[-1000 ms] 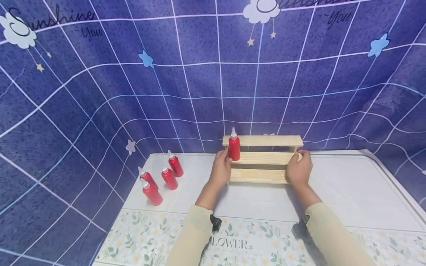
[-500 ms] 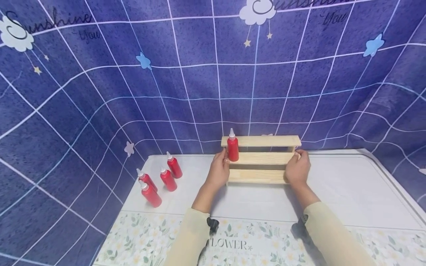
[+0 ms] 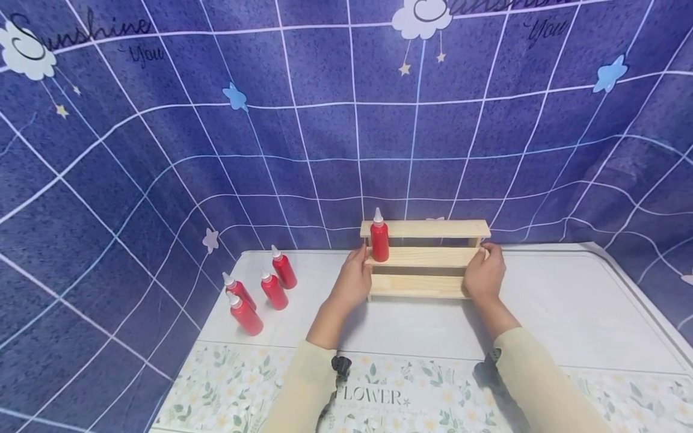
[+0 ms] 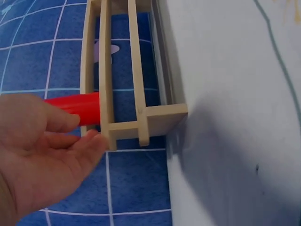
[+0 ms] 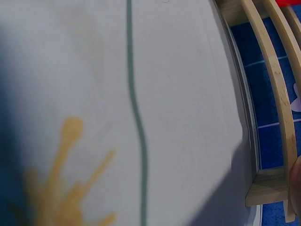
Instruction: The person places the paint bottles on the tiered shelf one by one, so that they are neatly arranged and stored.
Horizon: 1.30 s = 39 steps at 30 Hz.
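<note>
A three-tier wooden display rack (image 3: 428, 257) stands against the cloth backdrop. On the left of its middle tier is an upright red squeeze bottle (image 3: 379, 243) with a white nozzle tip. My left hand (image 3: 353, 279) is at the rack's left end; in the left wrist view, its fingertips (image 4: 99, 140) meet the end of a board while the thumb overlaps the bottle, with nothing between thumb and fingers. My right hand (image 3: 485, 273) grips the rack's right end, the thumb in front. Only a sliver of that hand shows in the right wrist view.
Several more red squeeze bottles (image 3: 275, 291) stand upright in a cluster at the table's left. The white tabletop (image 3: 574, 300) has a floral strip (image 3: 227, 379) along its front. A blue gridded cloth (image 3: 303, 132) hangs behind and at the left.
My left hand's thumb has drawn back slightly from the front of the middle board, baring the board's left corner. The right hand stays at its end. The rack and bottles stand as before.
</note>
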### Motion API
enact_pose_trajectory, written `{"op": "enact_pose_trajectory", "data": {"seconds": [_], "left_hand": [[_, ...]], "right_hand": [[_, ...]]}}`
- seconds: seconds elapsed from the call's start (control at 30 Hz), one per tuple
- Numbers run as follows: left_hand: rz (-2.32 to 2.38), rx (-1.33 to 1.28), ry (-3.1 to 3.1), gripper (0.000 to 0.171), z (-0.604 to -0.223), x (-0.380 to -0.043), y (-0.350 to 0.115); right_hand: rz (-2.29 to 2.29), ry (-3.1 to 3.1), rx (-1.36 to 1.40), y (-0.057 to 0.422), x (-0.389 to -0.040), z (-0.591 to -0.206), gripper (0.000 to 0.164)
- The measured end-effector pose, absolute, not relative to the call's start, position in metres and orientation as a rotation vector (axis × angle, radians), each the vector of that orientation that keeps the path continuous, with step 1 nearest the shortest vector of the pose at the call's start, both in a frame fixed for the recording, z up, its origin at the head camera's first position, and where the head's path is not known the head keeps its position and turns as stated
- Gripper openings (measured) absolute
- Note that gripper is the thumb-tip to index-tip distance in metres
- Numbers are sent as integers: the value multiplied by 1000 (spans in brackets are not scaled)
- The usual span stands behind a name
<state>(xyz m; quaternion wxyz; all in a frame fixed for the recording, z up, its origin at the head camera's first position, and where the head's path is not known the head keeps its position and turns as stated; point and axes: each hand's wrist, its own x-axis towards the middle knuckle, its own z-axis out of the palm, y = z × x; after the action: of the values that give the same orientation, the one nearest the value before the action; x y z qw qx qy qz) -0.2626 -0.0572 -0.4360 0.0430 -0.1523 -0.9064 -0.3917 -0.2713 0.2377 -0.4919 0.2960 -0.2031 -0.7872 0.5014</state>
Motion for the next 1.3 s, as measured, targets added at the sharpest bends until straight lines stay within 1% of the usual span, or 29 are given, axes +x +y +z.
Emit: {"op": "enact_pose_trajectory", "data": {"seconds": [0.33,0.6,0.83,1.07,1.3], "left_hand": [[-927,-513,-2933,56,-424,-248,-58],[-913,-525,-2930,60,-424,-244,-62],[-880,-453,-2990,72,-422,-237,-67],[-876,-434,-2974,74,-415,-227,-73],[-854,-437,-2937,73,-409,-221,-79]], "right_hand": [[1313,-2091,-540,238,-272,-494,37],[1332,-2077,-538,236,-270,-495,37],[1315,-2078,-521,240,-272,-494,37],[1326,-2122,-542,240,-272,-494,40],[1329,-2108,-532,239,-272,-493,40]]}}
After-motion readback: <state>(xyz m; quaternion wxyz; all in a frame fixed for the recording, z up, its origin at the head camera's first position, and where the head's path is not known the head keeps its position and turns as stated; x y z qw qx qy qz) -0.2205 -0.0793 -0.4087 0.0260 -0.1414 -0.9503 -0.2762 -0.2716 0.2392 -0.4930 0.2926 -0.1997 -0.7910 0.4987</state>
